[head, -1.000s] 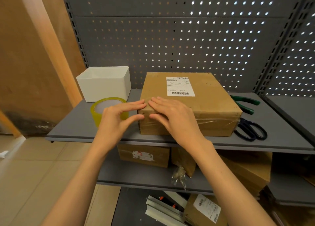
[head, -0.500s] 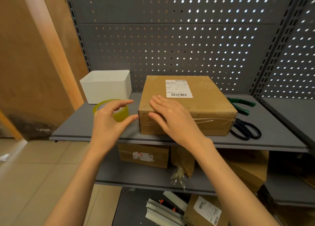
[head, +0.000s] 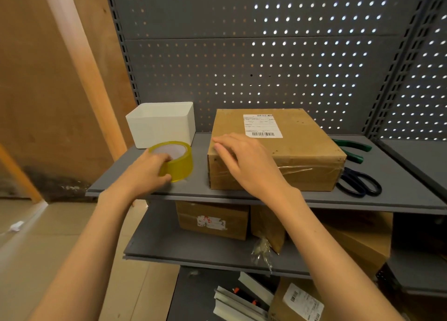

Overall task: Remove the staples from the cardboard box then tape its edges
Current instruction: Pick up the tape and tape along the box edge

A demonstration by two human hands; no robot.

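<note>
Fingers [head: 161,156] of left hand [head: 147,173] now curled round tape roll [head: 177,162]; right hand [head: 244,163] flat on cardboard box [head: 302,156], as before

Head camera looks forward and down, seemingly close, at the shelf [head: 302,197].

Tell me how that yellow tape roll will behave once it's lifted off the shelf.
The tape roll looks rigid and probably light; the left hand grips it alone. Its glossy side may be slippery. Lying flat it should stay put; on edge it would likely roll.

Grey shelf [head: 198,190]: bin [head: 160,124], tape roll [head: 180,161], cardboard box [head: 290,156], pliers [head: 353,149], scissors [head: 360,184].
</note>
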